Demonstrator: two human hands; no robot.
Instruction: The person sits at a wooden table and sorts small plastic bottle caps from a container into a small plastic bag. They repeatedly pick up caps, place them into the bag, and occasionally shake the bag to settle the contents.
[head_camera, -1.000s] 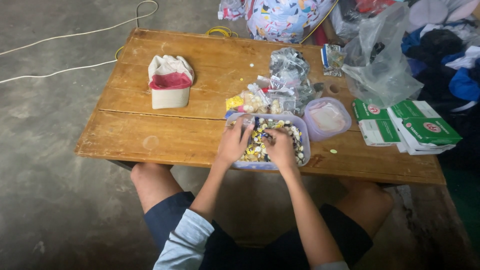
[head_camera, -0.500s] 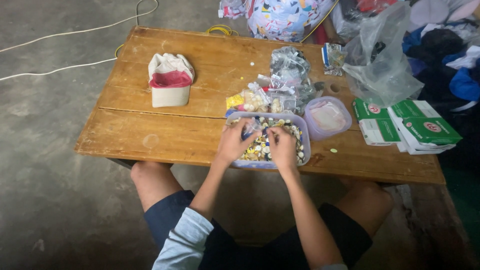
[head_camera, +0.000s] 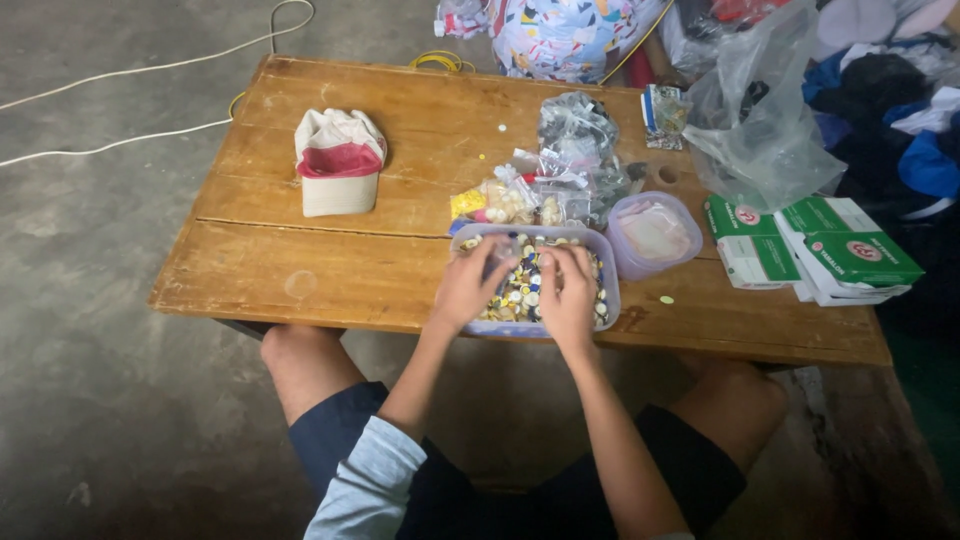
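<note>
A clear plastic tub (head_camera: 609, 282) full of several small buttons in yellow, white and blue (head_camera: 523, 291) sits at the near edge of a low wooden table (head_camera: 300, 270). Both my hands are inside it. My left hand (head_camera: 468, 285) rests on the buttons at the tub's left side, fingers spread and curled down. My right hand (head_camera: 567, 290) lies over the right half, fingertips in the buttons. Whether either hand pinches a button is hidden by the fingers.
A round lidded plastic container (head_camera: 652, 233) stands right of the tub. Small clear bags of buttons (head_camera: 560, 175) lie behind it. A white and red cloth cap (head_camera: 338, 160) sits at the left. Green and white boxes (head_camera: 810, 245) and a clear plastic bag (head_camera: 765, 110) crowd the right side.
Both hands have shifted slightly within the tub, sifting the buttons. Nothing else has moved.
</note>
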